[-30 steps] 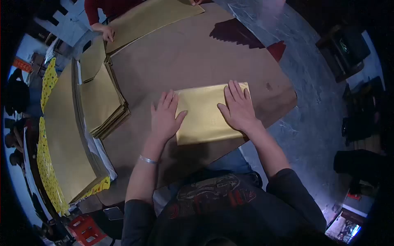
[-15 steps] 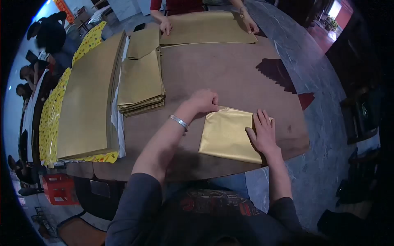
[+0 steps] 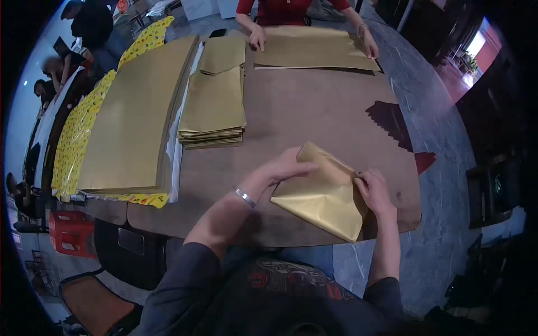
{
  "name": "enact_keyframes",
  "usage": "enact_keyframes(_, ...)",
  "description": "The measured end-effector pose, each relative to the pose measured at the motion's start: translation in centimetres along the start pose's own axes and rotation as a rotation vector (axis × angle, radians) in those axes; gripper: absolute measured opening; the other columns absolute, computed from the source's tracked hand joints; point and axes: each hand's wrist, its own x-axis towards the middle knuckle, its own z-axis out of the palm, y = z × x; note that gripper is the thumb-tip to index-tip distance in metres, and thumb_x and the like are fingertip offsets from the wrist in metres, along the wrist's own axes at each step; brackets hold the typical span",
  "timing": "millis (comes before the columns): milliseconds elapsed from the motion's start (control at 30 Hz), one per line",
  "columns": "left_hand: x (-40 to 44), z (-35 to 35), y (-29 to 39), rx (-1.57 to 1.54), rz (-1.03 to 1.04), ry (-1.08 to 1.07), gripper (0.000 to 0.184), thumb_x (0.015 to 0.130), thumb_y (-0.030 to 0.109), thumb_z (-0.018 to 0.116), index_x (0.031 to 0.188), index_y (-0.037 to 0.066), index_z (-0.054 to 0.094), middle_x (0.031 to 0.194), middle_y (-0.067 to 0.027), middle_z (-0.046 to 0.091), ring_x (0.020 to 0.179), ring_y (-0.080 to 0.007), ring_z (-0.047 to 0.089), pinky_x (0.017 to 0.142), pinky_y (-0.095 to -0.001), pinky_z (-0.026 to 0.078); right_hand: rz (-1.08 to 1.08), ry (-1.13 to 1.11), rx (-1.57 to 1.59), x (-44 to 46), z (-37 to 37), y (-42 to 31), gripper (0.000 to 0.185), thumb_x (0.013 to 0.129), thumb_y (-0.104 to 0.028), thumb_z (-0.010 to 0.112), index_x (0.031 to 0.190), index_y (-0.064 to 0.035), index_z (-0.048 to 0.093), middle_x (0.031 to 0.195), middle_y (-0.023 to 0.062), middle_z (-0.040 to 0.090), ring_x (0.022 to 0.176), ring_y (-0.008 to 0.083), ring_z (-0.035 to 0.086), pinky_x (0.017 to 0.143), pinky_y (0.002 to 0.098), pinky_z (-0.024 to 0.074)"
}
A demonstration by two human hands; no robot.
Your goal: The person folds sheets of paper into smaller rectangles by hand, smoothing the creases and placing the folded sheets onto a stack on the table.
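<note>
A folded gold sheet (image 3: 328, 204) lies on the brown table near its front edge, creased and partly lifted at its back. My left hand (image 3: 291, 166) is at its upper left corner, thumb over the sheet and the other fingers behind it. At the right edge my right hand (image 3: 371, 187) pinches the sheet between thumb and bent fingers. A silver bracelet (image 3: 245, 197) circles my left wrist.
A stack of folded gold sheets (image 3: 213, 106) lies left of centre, beside a taller pile of large sheets (image 3: 134, 117) on yellow patterned wrapping (image 3: 70, 162). Across the table (image 3: 330, 112) a person in red holds a large gold sheet (image 3: 314, 50). Dark red jagged pieces (image 3: 392, 122) lie right.
My left hand has gone from lying flat on the gold sheet to holding its corner. My right hand has closed on the right edge. The sheet is turned and partly raised. The view has shifted.
</note>
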Motion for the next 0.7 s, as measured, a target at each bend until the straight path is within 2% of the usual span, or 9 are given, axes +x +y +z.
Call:
enact_keyframes(100,-0.6,-0.8,-1.7,0.214,-0.18,-0.003,0.041,0.092,0.023,0.069,0.125,0.001,0.058,0.108,-0.0048,0.068,0.093,-0.0127,0.062,0.082,-0.0293,0.051,0.074,0.052,0.112,-0.6,0.2,0.1,0.015,0.087,-0.014,0.066,0.094,-0.0011,0.064,0.092,0.0174,0.061,0.092,0.0374,0.056,0.084,0.0459,0.0448)
enact_keyframes(133,-1.6,-0.2,-0.7,0.019,-0.066,0.075,0.02,0.094,0.019,0.066,0.106,0.004,0.069,0.082,0.0034,0.062,0.075,-0.0057,0.052,0.065,-0.0254,0.046,0.034,0.184,0.136,-0.6,-0.1,0.0,0.016,0.087,-0.013,0.065,0.098,-0.0009,0.063,0.094,0.0176,0.06,0.092,0.0377,0.056,0.083,0.0456,0.0451)
enact_keyframes(233,-6.8,-2.4,8.9,0.304,0.176,0.282,0.019,0.095,0.014,0.062,0.106,0.0,0.069,0.085,0.0038,0.065,0.079,-0.0073,0.055,0.071,-0.0273,0.048,0.04,0.381,0.083,-0.9,-1.0,-0.7,0.024,0.089,-0.011,0.062,0.11,0.0002,0.059,0.102,0.0181,0.059,0.096,0.0386,0.056,0.085,0.0444,0.046)
enact_keyframes(267,-8.6,-3.7,12.3,0.655,0.143,0.482,0.019,0.093,0.006,0.061,0.108,0.0,0.07,0.093,0.0011,0.07,0.087,-0.0094,0.06,0.079,-0.028,0.05,0.064,0.443,0.093,-1.2,-0.4,0.3,0.025,0.09,-0.011,0.061,0.112,0.0005,0.058,0.105,0.0182,0.059,0.099,0.0383,0.055,0.086,0.0442,0.0459)
enact_keyframes(300,-9.9,-6.2,13.0,0.633,0.614,0.516,0.025,0.088,-0.001,0.061,0.111,0.001,0.07,0.1,-0.0057,0.073,0.094,-0.0126,0.064,0.085,-0.0284,0.051,0.09,0.505,0.105,-1.4,-0.1,0.7,0.026,0.09,-0.011,0.061,0.114,0.0008,0.058,0.108,0.0183,0.06,0.102,0.038,0.055,0.088,0.0441,0.0457)
enact_keyframes(333,-11.9,-6.5,16.1,0.778,0.815,0.611,0.029,0.084,-0.002,0.062,0.111,0.001,0.07,0.101,-0.0117,0.073,0.098,-0.0173,0.067,0.088,-0.03,0.051,0.144,0.433,0.098,-1.6,0.0,0.6,0.026,0.091,-0.012,0.06,0.114,0.0006,0.059,0.111,0.0192,0.06,0.105,0.0378,0.055,0.091,0.0448,0.0448)
enact_keyframes(467,-15.7,-7.6,20.6,1.387,1.221,0.987,0.028,0.084,0.003,0.063,0.111,0.002,0.071,0.11,-0.0151,0.071,0.107,-0.0288,0.067,0.092,-0.0374,0.052,0.096,0.316,0.139,-2.1,2.7,0.2,0.024,0.089,-0.013,0.064,0.108,0.0005,0.061,0.11,0.019,0.06,0.105,0.0377,0.055,0.093,0.0458,0.0441)
enact_keyframes(567,-14.5,-10.2,16.6,1.613,1.03,1.008,0.034,0.079,-0.002,0.062,0.11,0.006,0.072,0.114,-0.0148,0.069,0.111,-0.0353,0.064,0.097,-0.0429,0.049,-0.022,0.344,0.025,-2.1,3.9,-0.5,0.022,0.087,-0.014,0.065,0.104,-0.0004,0.062,0.11,0.017,0.059,0.106,0.0367,0.054,0.094,0.0454,0.0437)
enact_keyframes(700,-10.5,-16.1,5.8,1.699,0.42,0.916,0.046,0.078,-0.001,0.059,0.123,0.009,0.06,0.129,-0.0096,0.06,0.126,-0.0323,0.052,0.103,-0.048,0.042,0.009,0.328,0.028,-2.2,3.5,-1.2,0.02,0.084,-0.012,0.067,0.101,-0.0013,0.063,0.11,0.0154,0.06,0.104,0.0355,0.056,0.09,0.0435,0.0463)
